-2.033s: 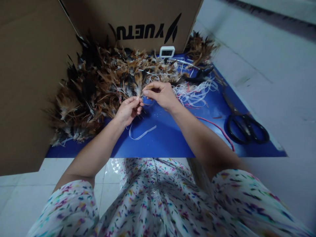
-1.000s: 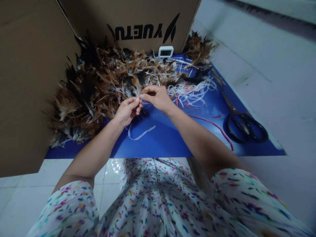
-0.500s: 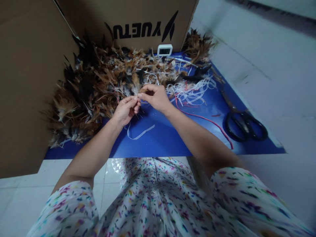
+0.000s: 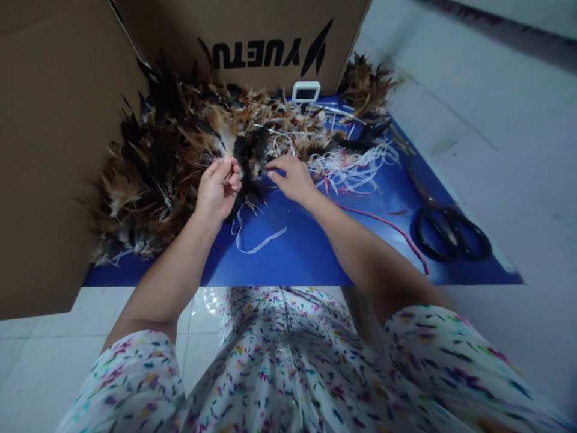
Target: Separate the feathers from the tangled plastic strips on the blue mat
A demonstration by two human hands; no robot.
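Observation:
My left hand [image 4: 219,187] pinches the quill end of a light brown feather [image 4: 226,133] between thumb and fingers; the feather points up, away from me. Whether it is one feather or a small bunch I cannot tell. To its right, my right hand [image 4: 292,179] has thumb and index finger apart, close to the dark feathers at the edge of the feather pile [image 4: 180,132]. Nothing shows between those fingers. A short piece of white ribbon [image 4: 259,248] lies on the blue tabletop [image 4: 306,255] below my hands.
Black-handled scissors [image 4: 451,233] lie at the right edge. A red cord [image 4: 387,224] runs beside tangled white ribbons [image 4: 360,165]. A small white digital display [image 4: 306,91] stands before the cardboard box [image 4: 270,24]. More cardboard [image 4: 49,162] stands at left; another feather bundle [image 4: 367,87] lies back right.
My hands were together at the feather's base and have parted. The left has moved left and a little up with the feather; the right has let go and opened its fingers.

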